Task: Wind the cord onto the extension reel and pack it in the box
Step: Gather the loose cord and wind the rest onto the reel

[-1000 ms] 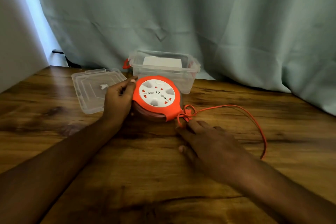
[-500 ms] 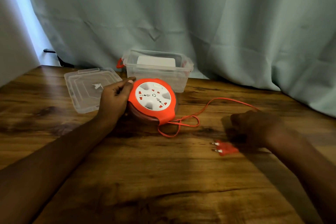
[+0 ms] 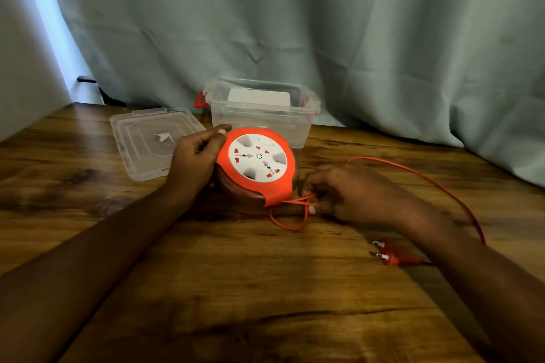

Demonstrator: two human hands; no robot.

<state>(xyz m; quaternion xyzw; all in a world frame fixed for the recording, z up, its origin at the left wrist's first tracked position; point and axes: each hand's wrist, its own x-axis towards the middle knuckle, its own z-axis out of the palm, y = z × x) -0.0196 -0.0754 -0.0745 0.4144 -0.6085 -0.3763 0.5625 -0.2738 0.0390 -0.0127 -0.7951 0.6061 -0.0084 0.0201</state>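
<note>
1. Moved since half a second ago: right hand [image 3: 354, 194] back from beside the plug [image 3: 395, 255] to the reel's outlet side, now pinching the orange cord [image 3: 298, 203] just where it leaves the housing. Plug left lying on the table [image 3: 236, 289], near the right forearm, pins pointing left.

2. Left hand [image 3: 194, 159] clamped round the left rim of the extension reel [image 3: 259, 166], thumb over the orange face, reel tilted on its edge just in front of the clear box [image 3: 259, 115].

3. Most of the cord unwound: a small loop on the wood below the outlet, then a long run arching right and coming back toward the plug.

4. For a clean wind, probably best to brace the reel firmly with the left hand and feed short lengths with the right, under light tension so the turns lie flat in the groove.

5. Worth straightening the small loop first; likely to kink or jam at the outlet if pulled in as it lies.

6. Worth watching the plug as the slack shortens: liable to drag across the wood and snag on the forearm.

7. Box open, with a white object [image 3: 259, 97] already inside; lid [image 3: 153, 144] lying flat to the left, well placed for closing later.
</note>
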